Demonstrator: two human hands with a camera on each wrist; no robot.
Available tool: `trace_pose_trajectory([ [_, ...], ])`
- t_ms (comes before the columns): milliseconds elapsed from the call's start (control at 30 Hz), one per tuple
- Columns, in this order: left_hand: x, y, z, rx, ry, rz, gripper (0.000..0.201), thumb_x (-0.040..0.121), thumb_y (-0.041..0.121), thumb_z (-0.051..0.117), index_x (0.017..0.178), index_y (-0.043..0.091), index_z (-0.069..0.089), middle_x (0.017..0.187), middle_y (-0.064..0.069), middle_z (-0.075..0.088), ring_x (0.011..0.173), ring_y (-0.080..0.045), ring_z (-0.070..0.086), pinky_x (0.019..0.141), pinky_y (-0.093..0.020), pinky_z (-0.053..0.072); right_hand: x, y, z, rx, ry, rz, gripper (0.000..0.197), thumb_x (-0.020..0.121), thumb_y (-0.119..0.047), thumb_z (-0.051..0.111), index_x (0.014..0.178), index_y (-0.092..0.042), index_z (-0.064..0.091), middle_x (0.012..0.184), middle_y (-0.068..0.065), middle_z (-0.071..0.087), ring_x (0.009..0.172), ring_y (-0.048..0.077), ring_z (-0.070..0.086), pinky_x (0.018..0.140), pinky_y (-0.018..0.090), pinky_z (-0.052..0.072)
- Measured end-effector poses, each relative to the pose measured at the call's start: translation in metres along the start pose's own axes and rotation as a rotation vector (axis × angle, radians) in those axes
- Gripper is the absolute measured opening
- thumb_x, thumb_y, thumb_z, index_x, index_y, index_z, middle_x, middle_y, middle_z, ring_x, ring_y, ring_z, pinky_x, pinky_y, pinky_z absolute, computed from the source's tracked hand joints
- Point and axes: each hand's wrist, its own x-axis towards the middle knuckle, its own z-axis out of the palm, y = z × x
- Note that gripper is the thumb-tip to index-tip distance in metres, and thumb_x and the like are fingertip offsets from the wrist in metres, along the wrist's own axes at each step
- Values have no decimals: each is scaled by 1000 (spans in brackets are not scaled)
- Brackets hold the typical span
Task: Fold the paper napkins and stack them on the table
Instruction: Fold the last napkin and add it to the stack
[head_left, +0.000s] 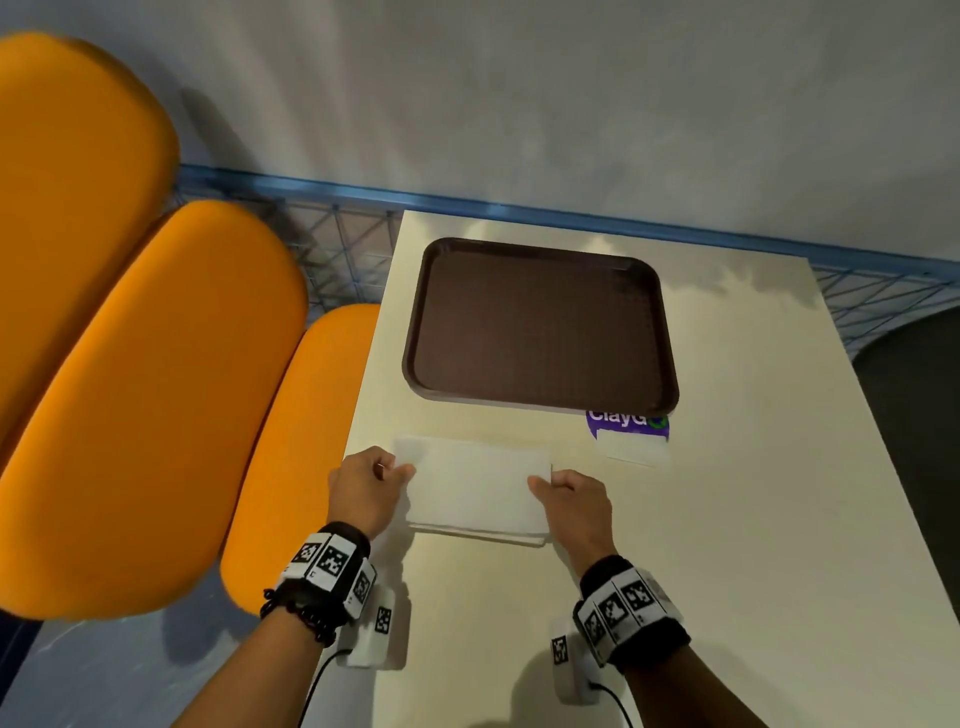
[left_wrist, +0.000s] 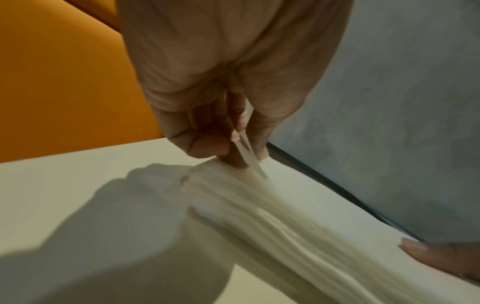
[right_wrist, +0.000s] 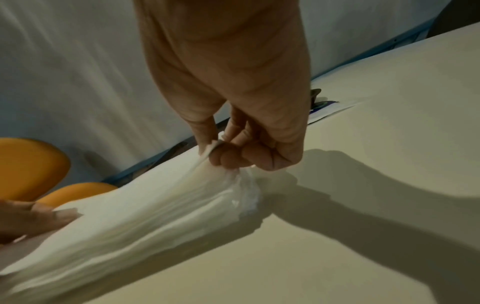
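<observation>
Both pinching: left hand (head_left: 366, 491) and right hand (head_left: 574, 501) clamped on top napkin (head_left: 478, 486) ends; lifting one sheet evenly off stack (head_left: 480, 536), corners aligned before creasing.

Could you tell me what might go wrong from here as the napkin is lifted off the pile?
The left hand and right hand pinch the top napkin at opposite edges; uneven pulling could tear it. Layers fan at the napkin stack, so extra sheets may lift too. The stack sits near the table edge and could slide off.
</observation>
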Motion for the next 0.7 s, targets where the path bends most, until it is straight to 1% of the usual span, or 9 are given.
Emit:
trace_pose_trajectory([
  [100,6,-6,2,18,15,-2,24,85,28,76,79,13,59,70,-5,60,74,-27,57,64,-33,44,-3,1,0,-87,55,-10,23,80,-41,76,79,-21,66,83,-9,69,84,16,65,78,32,51],
  [167,4,-5,0,7,109,19,28,83,32,77,95,17,57,89,-4,63,85,-24,60,72,-37,51,-9,2,-4,-192,123,-91,28,88,-43,70,96,-18,60,96,-8,63,92,15,62,78,28,44],
  [267,-9,5,3,115,205,388,32,90,29,70,117,19,56,111,5,54,99,-13,51,87,-32,44,-31,-5,0,-296,193,-524,9,98,-33,56,101,-25,56,99,-9,56,93,13,56,77,22,42],
  [367,-20,19,21,178,-9,637,23,96,21,60,119,19,58,117,6,55,107,-8,47,94,-23,33,-42,-18,33,-552,10,-807,15,101,-23,46,108,-23,59,108,-6,58,101,14,51,87,28,46],
  [433,-16,14,38,168,-157,607,26,98,15,55,123,18,58,123,5,57,113,-4,47,101,-20,36,-34,-18,57,-647,-95,-794,29,100,-20,44,127,-17,57,130,2,57,121,19,50,103,35,44],
  [500,-7,-1,51,212,-234,537,36,100,13,50,136,18,51,142,1,51,131,-11,43,113,-30,35,-24,-5,73,-727,-170,-737,48,103,-19,42,149,-8,39,157,13,37,146,30,33,122,43,28],
  [567,0,-16,58,309,-272,502,45,104,18,41,148,20,39,159,-2,32,149,-18,23,122,-40,24,-17,9,78,-852,-152,-743,54,105,-25,33,155,-6,26,164,16,21,153,32,18,124,49,18],
  [633,4,-21,60,400,-275,537,48,106,23,35,153,19,32,164,-3,21,153,-20,12,124,-43,17,-16,14,78,-905,-116,-702,59,104,-35,16,156,-8,26,164,14,22,153,31,18,122,50,22],
  [700,3,-19,61,511,-290,545,51,106,29,27,157,20,21,166,-2,10,154,-21,3,125,-44,11,-15,15,76,-965,-70,-650,64,104,-44,12,156,-10,27,164,14,23,152,33,20,122,51,23],
])
